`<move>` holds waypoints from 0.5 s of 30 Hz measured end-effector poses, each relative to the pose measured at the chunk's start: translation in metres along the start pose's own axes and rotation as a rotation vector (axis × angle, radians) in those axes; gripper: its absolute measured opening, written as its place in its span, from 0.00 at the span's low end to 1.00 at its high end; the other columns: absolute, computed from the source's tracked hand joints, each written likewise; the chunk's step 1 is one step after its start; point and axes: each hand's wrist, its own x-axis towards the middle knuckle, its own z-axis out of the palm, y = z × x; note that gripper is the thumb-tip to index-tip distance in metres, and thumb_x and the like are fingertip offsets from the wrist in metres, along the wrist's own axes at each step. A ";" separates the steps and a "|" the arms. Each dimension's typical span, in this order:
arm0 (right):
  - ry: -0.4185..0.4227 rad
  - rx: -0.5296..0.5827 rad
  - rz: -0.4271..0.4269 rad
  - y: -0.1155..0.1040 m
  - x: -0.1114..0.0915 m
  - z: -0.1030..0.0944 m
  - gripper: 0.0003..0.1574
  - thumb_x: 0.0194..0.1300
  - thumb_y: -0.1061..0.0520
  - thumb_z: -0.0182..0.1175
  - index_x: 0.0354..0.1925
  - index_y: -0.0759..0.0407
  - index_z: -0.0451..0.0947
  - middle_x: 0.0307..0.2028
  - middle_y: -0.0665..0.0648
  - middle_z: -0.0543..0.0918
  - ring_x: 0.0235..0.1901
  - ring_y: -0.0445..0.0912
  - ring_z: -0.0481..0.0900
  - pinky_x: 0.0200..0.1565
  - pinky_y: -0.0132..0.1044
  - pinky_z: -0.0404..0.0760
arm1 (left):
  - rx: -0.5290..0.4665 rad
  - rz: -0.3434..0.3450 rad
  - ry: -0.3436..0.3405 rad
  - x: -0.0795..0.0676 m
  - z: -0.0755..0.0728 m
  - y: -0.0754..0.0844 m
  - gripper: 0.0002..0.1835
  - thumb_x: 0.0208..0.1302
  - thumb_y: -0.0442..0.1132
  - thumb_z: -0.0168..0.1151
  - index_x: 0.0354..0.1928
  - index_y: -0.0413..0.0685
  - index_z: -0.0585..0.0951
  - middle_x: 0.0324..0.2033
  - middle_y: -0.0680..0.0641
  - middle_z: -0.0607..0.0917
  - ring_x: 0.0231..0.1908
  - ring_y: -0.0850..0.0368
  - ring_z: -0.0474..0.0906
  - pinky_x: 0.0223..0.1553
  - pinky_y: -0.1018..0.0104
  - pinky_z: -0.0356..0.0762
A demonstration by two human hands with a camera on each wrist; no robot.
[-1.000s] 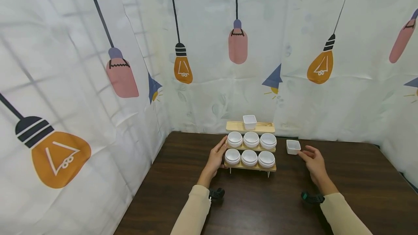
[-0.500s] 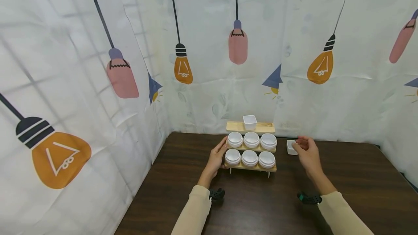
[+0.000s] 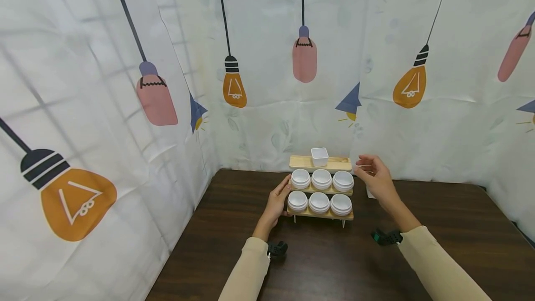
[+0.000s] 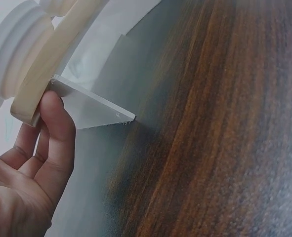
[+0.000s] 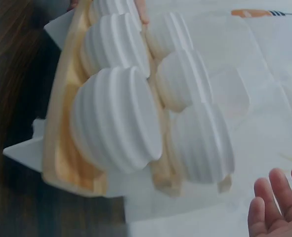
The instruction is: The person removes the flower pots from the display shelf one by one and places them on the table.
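Observation:
A three-tier wooden stand [image 3: 300, 161] stands at the back of the table. Its two lower tiers carry several round white ribbed bowls [image 3: 319, 202], and a square white dish [image 3: 319, 157] sits on the top tier. My left hand [image 3: 277, 202] grips the stand's left end; in the left wrist view its fingers bend round the end of the wooden board [image 4: 31, 94]. My right hand [image 3: 378, 180] hovers beside the upper right tiers, fingers loosely bent, holding nothing. Another square white dish [image 3: 370, 194] rests on the table, mostly hidden behind that hand.
The dark wood table [image 3: 334, 264] runs up to a white curtain [image 3: 259, 134] printed with lamps, which also hangs along the left side. Thin angled legs [image 4: 94, 104] hold the stand above the table.
My right hand has moved left and up, from touching the square dish on the table to beside the stand's upper tiers. That dish stayed put. My left hand has not moved.

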 end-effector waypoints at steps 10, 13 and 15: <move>-0.090 0.057 -0.008 -0.016 0.021 0.016 0.36 0.74 0.52 0.62 0.72 0.63 0.64 0.64 0.69 0.76 0.54 0.37 0.75 0.52 0.19 0.74 | 0.001 0.005 -0.019 -0.001 -0.001 0.000 0.28 0.78 0.59 0.51 0.77 0.73 0.66 0.70 0.46 0.76 0.41 0.53 0.80 0.20 0.58 0.83; -0.117 0.074 0.004 -0.020 0.026 0.020 0.37 0.74 0.52 0.62 0.74 0.62 0.62 0.65 0.69 0.75 0.58 0.47 0.75 0.50 0.19 0.75 | 0.001 0.002 -0.031 -0.001 -0.002 0.000 0.29 0.79 0.59 0.50 0.78 0.71 0.64 0.70 0.46 0.74 0.34 0.55 0.80 0.19 0.59 0.82; -0.137 0.075 0.012 -0.020 0.029 0.023 0.38 0.75 0.52 0.62 0.75 0.62 0.61 0.67 0.69 0.74 0.61 0.54 0.74 0.49 0.19 0.75 | -0.002 0.000 -0.038 0.000 -0.002 0.000 0.29 0.79 0.59 0.50 0.78 0.71 0.63 0.71 0.45 0.74 0.32 0.55 0.80 0.19 0.58 0.82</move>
